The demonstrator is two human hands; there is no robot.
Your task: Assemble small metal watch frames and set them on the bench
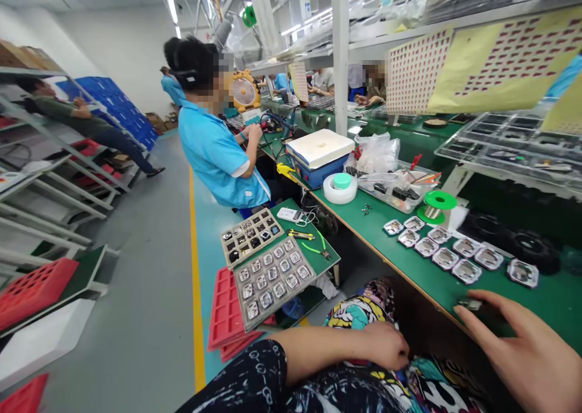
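Observation:
My left hand [386,345] is closed in a fist over my lap. Whatever it holds, if anything, is hidden. At the bench's front edge, my right hand [522,340] pinches a small dark and silvery part [471,304] between thumb and fingertips. Just beyond it lies a square metal watch-case-like housing [522,273], apart from several similar housings [445,258] grouped in rows on the green bench top [386,234]. To the left, a tray [273,276] carries more such housings in its pockets. Behind that stands a compartment box [251,234] of small parts.
Green-handled cutters [321,246] and a yellow-black tool [301,235] lie on the side table. A solder spool [436,207], tape roll [340,188] and clear bin [400,188] stand on the bench. A co-worker in blue [218,152] sits ahead; red trays [222,310] are stacked below.

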